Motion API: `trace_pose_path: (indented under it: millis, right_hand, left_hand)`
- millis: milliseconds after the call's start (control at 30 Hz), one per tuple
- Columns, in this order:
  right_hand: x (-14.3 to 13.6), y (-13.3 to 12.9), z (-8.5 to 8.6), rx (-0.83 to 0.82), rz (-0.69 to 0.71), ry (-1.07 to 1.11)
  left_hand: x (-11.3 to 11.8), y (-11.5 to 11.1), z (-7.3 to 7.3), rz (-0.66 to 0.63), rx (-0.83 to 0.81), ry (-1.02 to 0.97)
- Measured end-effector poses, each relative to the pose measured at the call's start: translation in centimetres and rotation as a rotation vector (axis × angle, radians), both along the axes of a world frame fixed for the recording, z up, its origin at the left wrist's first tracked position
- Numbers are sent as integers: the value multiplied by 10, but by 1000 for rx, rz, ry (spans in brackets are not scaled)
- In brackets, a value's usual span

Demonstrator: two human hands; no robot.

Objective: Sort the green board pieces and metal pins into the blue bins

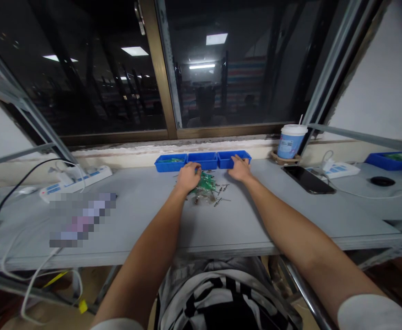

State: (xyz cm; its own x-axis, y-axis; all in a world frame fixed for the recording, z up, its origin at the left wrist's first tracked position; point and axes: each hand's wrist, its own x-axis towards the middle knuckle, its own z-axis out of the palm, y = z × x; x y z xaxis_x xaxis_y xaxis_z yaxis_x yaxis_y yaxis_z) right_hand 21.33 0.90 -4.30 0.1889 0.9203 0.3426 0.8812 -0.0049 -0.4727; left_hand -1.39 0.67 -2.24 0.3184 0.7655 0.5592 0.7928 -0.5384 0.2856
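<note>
A small heap of green circuit boards (206, 182) mixed with metal rivet-like pins (221, 189) lies on the grey table. My left hand (188, 177) is at the heap's left edge, its fingers curled inward; what they hold, if anything, is hidden. Behind the heap stand three blue bins in a row. The left bin (171, 167) has green pieces in it, and beside it is the middle bin (202, 161). Over the front rim of the right bin (224, 160) reaches my right hand (240, 168), its fingers apart and nothing visible in them.
A lidded blue-and-white cup (291, 141) stands back right, near a black phone (309, 179). Power strips (77, 182) with cables sit on both sides. A pixelated object (84, 220) lies on the left. Another blue tray (376, 160) is far right. A window borders the back.
</note>
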Motion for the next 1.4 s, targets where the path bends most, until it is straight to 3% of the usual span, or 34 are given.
trace_pose_path:
  millis: [100,167,300,400,533,733,1033,1267,1400]
  right_hand:
    - [-1,-1,5,101,34,10]
    - [-2,-4,10,126,130,52]
    - [-1,-9,19,-104,498,170]
    - [-2,-11,21,-291,609,168]
    - [-4,-12,20,-392,629,86]
    - [-4,-11,16,-372,662,81]
    - [-19,-10,17,14,615,270]
    - [-39,-12,15,146,650,480]
    - [-47,-16,14,191,651,485]
  left_hand:
    - [-1,0,1,-2,-2,1]
    - [-1,-1,1,1,-2,0]
    - [-3,0,1,13,-7,4]
    - [-3,0,2,20,-15,5]
    - [-4,1,1,20,-27,15]
    - [-4,2,-1,0,-38,13]
    - [3,-6,2,-138,-2,50]
    - [14,-12,3,-270,14,71]
    - [14,-13,5,-242,-19,14]
